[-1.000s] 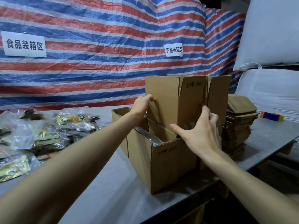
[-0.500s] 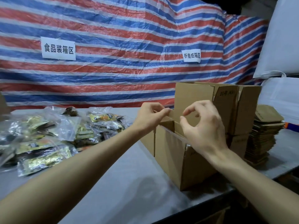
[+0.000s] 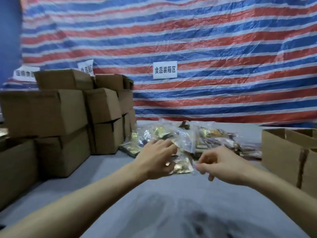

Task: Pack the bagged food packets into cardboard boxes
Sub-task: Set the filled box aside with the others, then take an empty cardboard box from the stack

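You are working partway through, by the look of it: closed cardboard boxes (image 3: 60, 114) are standing stacked at your ten o'clock, while a heap of bagged food packets (image 3: 202, 138) is lying unpacked at twelve. Your left hand (image 3: 157, 158) is reaching, fingers loosely spread, over the nearest packet (image 3: 182, 166). Your right hand (image 3: 223, 164) is curling narrow at its clear edge; whether it is pinching, I cannot tell. An open box (image 3: 281, 148) is waiting at two o'clock on the grey table (image 3: 154, 203). Nothing is blocking that path, though overlapping bags may be snagging each other.
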A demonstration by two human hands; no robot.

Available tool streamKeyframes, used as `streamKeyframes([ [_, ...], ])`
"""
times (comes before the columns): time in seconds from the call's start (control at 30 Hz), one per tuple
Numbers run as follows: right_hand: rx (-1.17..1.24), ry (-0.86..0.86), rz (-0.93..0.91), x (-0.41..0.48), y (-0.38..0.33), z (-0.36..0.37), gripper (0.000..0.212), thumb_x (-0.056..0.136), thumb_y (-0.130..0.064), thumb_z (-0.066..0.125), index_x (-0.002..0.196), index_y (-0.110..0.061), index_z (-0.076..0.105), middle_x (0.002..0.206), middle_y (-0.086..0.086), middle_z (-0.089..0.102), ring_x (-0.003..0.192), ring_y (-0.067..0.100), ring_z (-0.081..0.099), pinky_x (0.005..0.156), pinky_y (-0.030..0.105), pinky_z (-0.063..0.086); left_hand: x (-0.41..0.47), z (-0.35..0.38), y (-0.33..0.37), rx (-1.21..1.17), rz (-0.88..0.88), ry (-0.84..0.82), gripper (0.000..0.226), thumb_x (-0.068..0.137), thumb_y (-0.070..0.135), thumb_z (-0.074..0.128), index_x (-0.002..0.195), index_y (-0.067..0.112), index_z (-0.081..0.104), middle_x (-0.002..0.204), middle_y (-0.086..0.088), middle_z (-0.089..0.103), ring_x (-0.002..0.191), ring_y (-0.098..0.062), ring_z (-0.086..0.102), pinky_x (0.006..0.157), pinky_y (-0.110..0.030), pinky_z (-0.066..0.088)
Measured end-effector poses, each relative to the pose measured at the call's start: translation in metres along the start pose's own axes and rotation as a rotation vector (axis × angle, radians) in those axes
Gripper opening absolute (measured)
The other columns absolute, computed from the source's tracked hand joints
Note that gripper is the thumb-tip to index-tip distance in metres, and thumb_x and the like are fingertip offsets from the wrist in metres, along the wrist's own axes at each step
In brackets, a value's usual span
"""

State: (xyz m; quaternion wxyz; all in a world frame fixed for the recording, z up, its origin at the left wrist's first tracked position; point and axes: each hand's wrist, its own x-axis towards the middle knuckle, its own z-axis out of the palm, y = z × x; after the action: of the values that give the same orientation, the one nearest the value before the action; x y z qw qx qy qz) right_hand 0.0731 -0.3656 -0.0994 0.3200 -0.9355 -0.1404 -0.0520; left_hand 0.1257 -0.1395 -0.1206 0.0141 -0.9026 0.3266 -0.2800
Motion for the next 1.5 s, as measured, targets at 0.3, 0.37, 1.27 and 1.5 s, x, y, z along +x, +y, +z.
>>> streamKeyframes([
  [0.3, 0.125, -0.127, -0.099, 0.048, -0.048, 0.061, 0.015, 0.092, -0.034, 0.069, 0.084, -0.022, 0.075, 0.078, -0.008, 0.076, 0.068, 0.008, 0.072, 0.057, 0.016, 0.047, -0.083, -0.040, -0.147, 0.618, -0.491, -0.121, 0.070, 0.085, 0.032, 0.064, 0.145, 0.014, 0.034, 0.148, -0.017, 0.034, 0.137, -0.036, 0.034, 0.118, -0.052, 0.020],
  [0.37, 0.212, -0.111, -0.117, 0.052, -0.055, 0.066, 0.013, 0.091, -0.028, 0.071, 0.083, -0.019, 0.075, 0.075, -0.003, 0.076, 0.062, 0.007, 0.070, 0.053, 0.014, 0.046, -0.088, -0.058, -0.178, 0.708, -0.609, -0.036, 0.089, 0.085, 0.040, 0.069, 0.154, 0.014, 0.020, 0.156, -0.021, 0.022, 0.145, -0.039, 0.024, 0.121, -0.058, 0.014],
  [1.27, 0.204, -0.079, -0.128, 0.043, -0.045, 0.042, 0.011, 0.092, -0.023, 0.072, 0.084, -0.016, 0.076, 0.071, -0.009, 0.071, 0.066, 0.016, 0.071, 0.057, 0.017, 0.048, -0.056, -0.108, -0.249, 0.435, -0.905, 0.388, 0.044, 0.081, -0.008, 0.060, 0.125, -0.003, 0.056, 0.123, -0.027, 0.055, 0.117, -0.043, 0.051, 0.098, -0.058, 0.044],
  [1.5, 0.194, -0.015, -0.196, 0.032, -0.054, 0.036, 0.008, 0.093, -0.026, 0.071, 0.090, -0.020, 0.074, 0.083, 0.002, 0.075, 0.075, 0.023, 0.072, 0.072, 0.040, 0.059, -0.068, -0.106, -0.201, 0.486, -0.733, 0.585, 0.039, 0.081, -0.008, 0.064, 0.119, 0.002, 0.068, 0.113, -0.024, 0.057, 0.113, -0.044, 0.047, 0.099, -0.059, 0.030],
])
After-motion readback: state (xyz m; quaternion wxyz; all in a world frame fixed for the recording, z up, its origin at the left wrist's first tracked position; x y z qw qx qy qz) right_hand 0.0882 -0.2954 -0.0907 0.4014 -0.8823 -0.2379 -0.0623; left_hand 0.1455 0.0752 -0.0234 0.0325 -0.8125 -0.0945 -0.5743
